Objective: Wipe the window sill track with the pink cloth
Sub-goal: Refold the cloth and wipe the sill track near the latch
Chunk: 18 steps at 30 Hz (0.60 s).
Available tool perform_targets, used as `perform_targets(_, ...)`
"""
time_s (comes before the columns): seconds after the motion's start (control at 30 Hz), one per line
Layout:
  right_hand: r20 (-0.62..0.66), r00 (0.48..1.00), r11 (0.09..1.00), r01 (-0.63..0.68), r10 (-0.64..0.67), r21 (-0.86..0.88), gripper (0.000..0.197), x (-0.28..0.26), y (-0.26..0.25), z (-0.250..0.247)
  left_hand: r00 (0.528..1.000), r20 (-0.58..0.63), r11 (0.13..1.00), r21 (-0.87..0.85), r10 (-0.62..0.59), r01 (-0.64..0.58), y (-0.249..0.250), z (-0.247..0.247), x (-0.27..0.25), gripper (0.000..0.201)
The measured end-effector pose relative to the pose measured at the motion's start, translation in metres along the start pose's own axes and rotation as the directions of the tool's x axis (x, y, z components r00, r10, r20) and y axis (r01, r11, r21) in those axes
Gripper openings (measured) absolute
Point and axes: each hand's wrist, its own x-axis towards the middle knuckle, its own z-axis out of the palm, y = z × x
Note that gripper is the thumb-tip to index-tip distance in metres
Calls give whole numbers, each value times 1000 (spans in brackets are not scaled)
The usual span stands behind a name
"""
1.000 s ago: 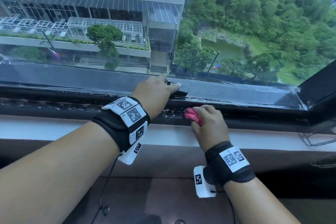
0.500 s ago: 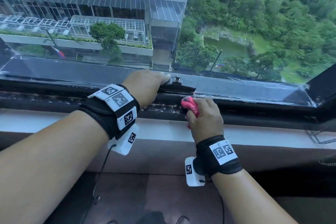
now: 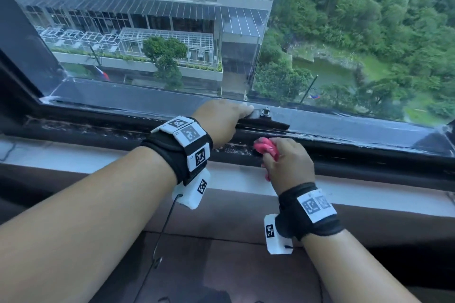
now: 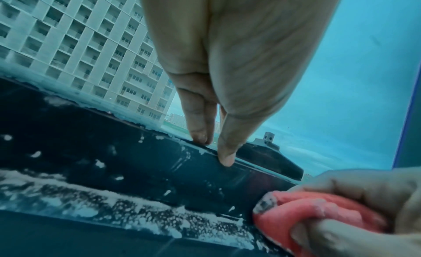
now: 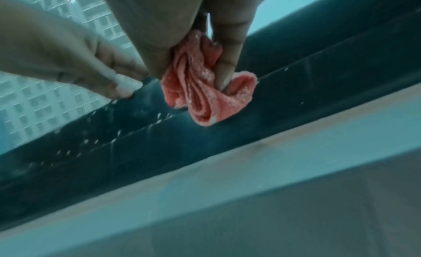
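Bunched tight in the right hand (image 3: 288,162), the pink cloth (image 3: 266,148) is pinched between thumb and curled fingers and pressed into the window sill track (image 3: 98,128), just right of the left hand (image 3: 219,123). That hand rests with straight fingers on the frame's top edge beside a metal latch (image 3: 265,112), holding nothing. To my eye, pushing a folded edge leftward along the groove would best lift the white residue (image 4: 141,212) speckling it.

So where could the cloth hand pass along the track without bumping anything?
Rightward: the track runs bare from the pink cloth towards the corner. Leftward is crowded: the left hand rests on the frame edge beside the latch.
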Motion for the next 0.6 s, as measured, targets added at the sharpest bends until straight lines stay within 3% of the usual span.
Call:
perform_targets(0.1,83,991,995,104,-103,-2,23,-8,-33,14,1000,-29,999,-40,8,-9,-8,0,-3,69)
perform_targets(0.2,263,964,948,-51,-35,314,24,-1,-43,5,999,-29,998,-56,26,-28,-6,-4,-3,69)
perform_targets(0.23,232,973,930,-81,-5,359,21,1,-40,1,1000,-17,998,-52,24,-25,-7,-6,-2,69)
perform_targets(0.3,64,997,962,-58,42,267,14,5,-27,-7,1000,15,1000,-23,8,-8,-9,-8,-1,70)
perform_targets(0.37,-23,998,987,-61,65,146,13,8,-14,-2,999,46,1000,2,-2,2,-12,-9,-2,69)
perform_targets(0.5,-40,995,993,91,-94,-79,14,-5,-23,20,999,54,1000,-1,-2,3,-10,-11,-1,64)
perform_targets(0.6,56,993,993,109,-107,-52,23,-3,-29,24,999,42,1000,21,11,-12,-3,-8,1,60)
